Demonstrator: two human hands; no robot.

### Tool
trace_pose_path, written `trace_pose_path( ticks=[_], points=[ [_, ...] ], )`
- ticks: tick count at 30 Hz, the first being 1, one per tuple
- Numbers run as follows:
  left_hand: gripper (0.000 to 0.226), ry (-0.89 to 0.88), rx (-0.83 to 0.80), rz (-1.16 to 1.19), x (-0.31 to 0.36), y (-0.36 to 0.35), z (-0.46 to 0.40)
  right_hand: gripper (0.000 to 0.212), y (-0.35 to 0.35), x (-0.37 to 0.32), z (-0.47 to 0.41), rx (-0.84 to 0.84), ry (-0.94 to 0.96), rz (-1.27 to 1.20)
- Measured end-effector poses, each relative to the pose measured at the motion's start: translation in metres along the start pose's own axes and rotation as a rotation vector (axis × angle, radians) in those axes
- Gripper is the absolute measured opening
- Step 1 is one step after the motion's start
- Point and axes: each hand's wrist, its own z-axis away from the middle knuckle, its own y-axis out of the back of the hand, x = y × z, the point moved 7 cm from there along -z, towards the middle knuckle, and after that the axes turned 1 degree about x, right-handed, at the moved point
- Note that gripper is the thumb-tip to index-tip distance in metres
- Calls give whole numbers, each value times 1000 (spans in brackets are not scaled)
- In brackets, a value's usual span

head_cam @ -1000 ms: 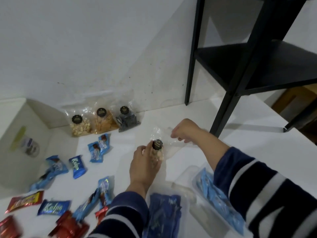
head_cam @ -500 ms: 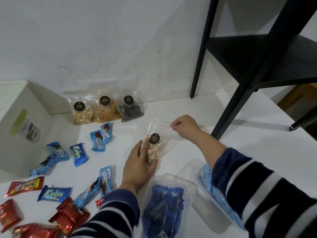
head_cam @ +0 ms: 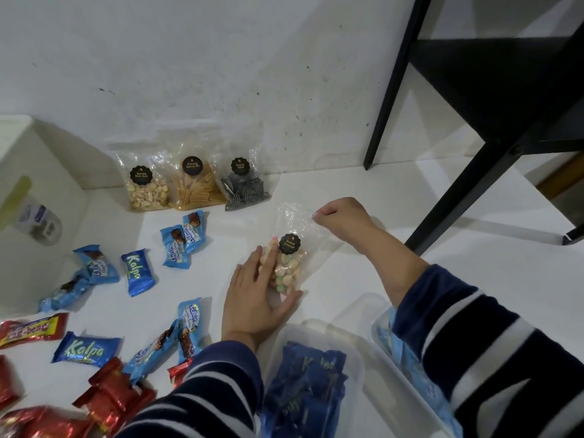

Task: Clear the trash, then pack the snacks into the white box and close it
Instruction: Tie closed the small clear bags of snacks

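A clear bag of pale round biscuits with a black label lies on the white surface in the middle. My left hand holds its lower end, fingers along the left side and thumb curled under the bottom. My right hand pinches the bag's empty top corner. Just below the hands, a translucent white box holds dark blue packets. A second translucent part with light blue packets sits to its right, mostly hidden by my right sleeve.
Three clear snack bags lean on the wall: peanuts, sticks, dark rings. Blue packets and red packets lie scattered at left. A white bin holds a bottle. Black shelf legs stand at right.
Both hands keep hold of the biscuit bag. My left hand has slid from on top of it down to its lower left side. My view has shifted a little.
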Motion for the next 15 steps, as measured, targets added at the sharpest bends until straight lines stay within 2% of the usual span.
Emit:
trace_pose_path(
  ticks=[4,11,15],
  points=[
    [90,2,-10,-12,1,-1,0,6,-4,4,-1,57,-62,42],
    [90,30,3,-8,-3,-1,1,27,-15,-1,0,29,-9,-86],
    [90,26,11,-8,-4,-2,1,6,-16,-3,-2,59,-34,-143]
  ],
)
